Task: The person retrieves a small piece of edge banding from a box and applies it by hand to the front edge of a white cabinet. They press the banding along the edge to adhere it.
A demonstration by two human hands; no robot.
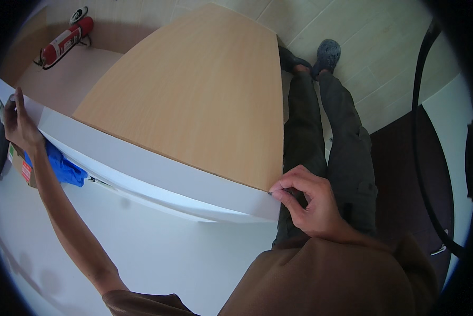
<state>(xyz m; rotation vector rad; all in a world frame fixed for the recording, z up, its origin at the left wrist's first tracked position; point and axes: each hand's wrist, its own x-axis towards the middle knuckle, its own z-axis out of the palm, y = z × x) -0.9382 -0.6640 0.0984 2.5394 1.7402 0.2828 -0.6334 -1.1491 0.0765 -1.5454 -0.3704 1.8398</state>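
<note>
A wide light-wood panel (194, 95) with a white edge (157, 168) stretches from the left to the middle of the head view. At its near right corner, my right hand (313, 203) is closed in a pinch. A tiny dark bit shows at those fingertips, too small to name. My left hand (23, 126) reaches to the far left end of the white edge, its fingers bent close together there. Something small and greyish shows by its fingertips, and I cannot make out what it is.
A red fire extinguisher (68, 42) lies at the upper left. Blue cloth (62, 166) and a cardboard box (26, 166) are below my left hand. A black cable (418, 105) hangs at the right, before a dark brown door (410, 184). My legs stand right beside the panel.
</note>
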